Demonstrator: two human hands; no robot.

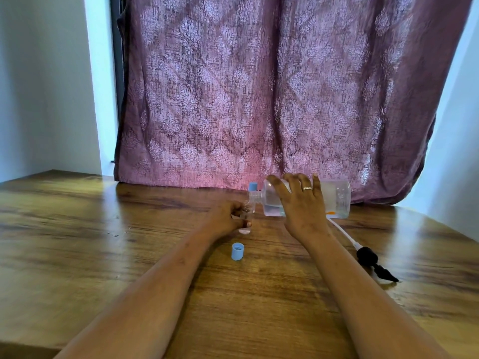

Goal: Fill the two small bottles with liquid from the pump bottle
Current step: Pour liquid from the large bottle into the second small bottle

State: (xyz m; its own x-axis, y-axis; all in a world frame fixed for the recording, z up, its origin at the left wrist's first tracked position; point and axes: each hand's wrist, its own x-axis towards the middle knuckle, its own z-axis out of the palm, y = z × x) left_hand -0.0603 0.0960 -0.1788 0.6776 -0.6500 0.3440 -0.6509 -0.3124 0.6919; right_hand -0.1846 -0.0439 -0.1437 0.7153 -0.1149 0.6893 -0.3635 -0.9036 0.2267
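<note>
Just right of the frame's centre, your right hand is wrapped over the pump bottle, which is tipped on its side with its open neck above the small bottle. Your left hand pinches that one upright on the table. The big bottle looks smooth, clear and part full, so expect shifting weight; grip its broad middle. The small bottle seems light and easily tipped; hold its body, below the mouth. The blue cap lies nearer you, the second small bottle stands capped behind the neck, and the pump head lies at right.
</note>
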